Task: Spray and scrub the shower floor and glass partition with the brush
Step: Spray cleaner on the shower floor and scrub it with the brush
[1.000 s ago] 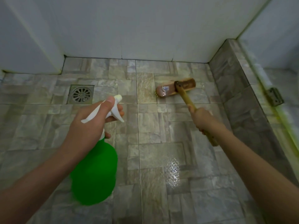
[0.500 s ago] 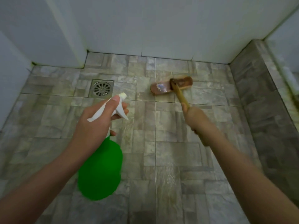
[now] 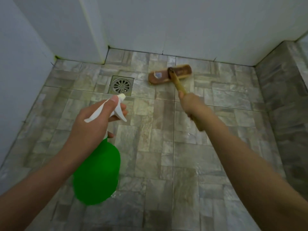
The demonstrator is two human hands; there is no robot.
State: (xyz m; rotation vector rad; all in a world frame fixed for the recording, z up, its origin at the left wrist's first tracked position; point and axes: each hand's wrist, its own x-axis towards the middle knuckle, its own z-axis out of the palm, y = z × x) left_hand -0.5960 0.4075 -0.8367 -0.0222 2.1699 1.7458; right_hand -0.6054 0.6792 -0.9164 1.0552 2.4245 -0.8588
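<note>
Grey stone-pattern tiles of the shower floor (image 3: 150, 155) meet white walls (image 3: 183, 27) at the back. Near the back wall the brush (image 3: 160, 75) rests with its head on the floor, and the long axis of the head runs left to right. Its wooden handle (image 3: 179, 85) slants from the head toward the person, and the right hand (image 3: 191, 105) grips it. The left hand (image 3: 93, 124) holds a green spray bottle (image 3: 98, 172), fingers on the white trigger. The nozzle points forward, to the round drain (image 3: 122, 85) left of the brush.
</note>
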